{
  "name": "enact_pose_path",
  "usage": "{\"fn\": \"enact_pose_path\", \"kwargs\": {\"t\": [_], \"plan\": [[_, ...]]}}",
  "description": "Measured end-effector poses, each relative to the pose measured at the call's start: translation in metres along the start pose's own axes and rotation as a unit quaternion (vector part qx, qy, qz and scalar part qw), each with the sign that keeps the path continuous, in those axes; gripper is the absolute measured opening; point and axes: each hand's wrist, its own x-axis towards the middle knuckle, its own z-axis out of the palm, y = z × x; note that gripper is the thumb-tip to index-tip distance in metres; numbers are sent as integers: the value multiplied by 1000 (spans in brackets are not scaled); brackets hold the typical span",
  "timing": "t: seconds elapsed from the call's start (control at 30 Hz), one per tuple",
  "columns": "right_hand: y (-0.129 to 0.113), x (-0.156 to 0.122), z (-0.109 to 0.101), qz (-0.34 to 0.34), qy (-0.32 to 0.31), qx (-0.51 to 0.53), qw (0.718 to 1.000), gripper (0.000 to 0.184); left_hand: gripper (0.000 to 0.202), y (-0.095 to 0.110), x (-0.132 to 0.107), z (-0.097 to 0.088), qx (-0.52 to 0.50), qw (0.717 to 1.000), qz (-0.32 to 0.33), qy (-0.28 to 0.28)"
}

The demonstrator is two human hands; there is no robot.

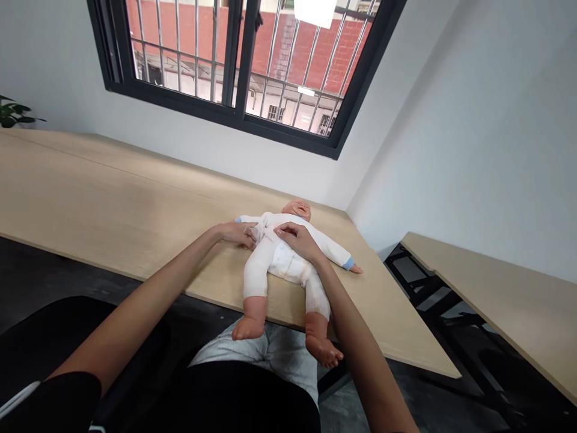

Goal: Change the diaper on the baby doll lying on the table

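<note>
Doll lay face up on the pale table, right under the two hands. The left hand touched one side of its waist with bent fingers. I could not tell if they pinched anything or only pressed. The right hand sat on its tummy, fingers curled, near the top of the white diaper. I could not tell if it gripped something. One sleeve with a blue cuff reached out to the right of the right hand. The head was just past both hands. The bare feet were closer to the person than the hands were. Far ahead of the hands was a window.
</note>
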Motion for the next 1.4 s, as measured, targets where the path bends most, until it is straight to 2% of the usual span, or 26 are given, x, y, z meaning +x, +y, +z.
{"fn": "enact_pose_path", "kwargs": {"t": [0.07,0.13,0.2,0.3,0.4,0.47,0.53,0.6,0.67,0.77,0.87,1.0,1.1,1.23,1.4], "plan": [[1,0,0,-2,1,-2,1000,26,56,-7,6,6,-23,999,17,36],[0,1,0,-2,3,-3,1000,26,52,-12,10,14,-57,995,38,67],[0,0,0,1,6,-1,1000,25,45,-13,13,21,-99,991,54,76],[-1,-1,0,6,7,6,1000,25,38,-10,12,27,-163,981,39,94],[-1,-1,0,9,7,16,1000,27,36,-6,10,22,-201,970,7,137],[0,-1,-1,10,8,19,1000,26,37,-4,8,16,-209,970,1,120],[0,-1,-1,10,6,20,1000,25,44,-4,6,10,-189,980,3,68],[1,-1,-1,11,0,24,1000,24,55,-4,7,8,-136,990,12,28],[2,0,-2,14,-4,26,1000,24,64,-6,9,7,-74,997,24,16],[3,0,-2,16,-2,25,1000,25,69,-9,12,6,-31,998,42,21],[3,0,-1,16,1,22,1000,25,67,-13,12,3,-51,998,28,31],[2,0,-1,10,6,17,1000,26,57,-11,8,-1,-118,987,19,103],[2,0,0,6,10,8,1000,27,59,-4,5,1,-180,972,32,147],[1,0,0,7,10,13,1000,26,67,5,2,8,-265,955,29,132],[-1,-1,-1,1,3,11,1000,23,70,9,1,10,-282,952,22,116]]}}
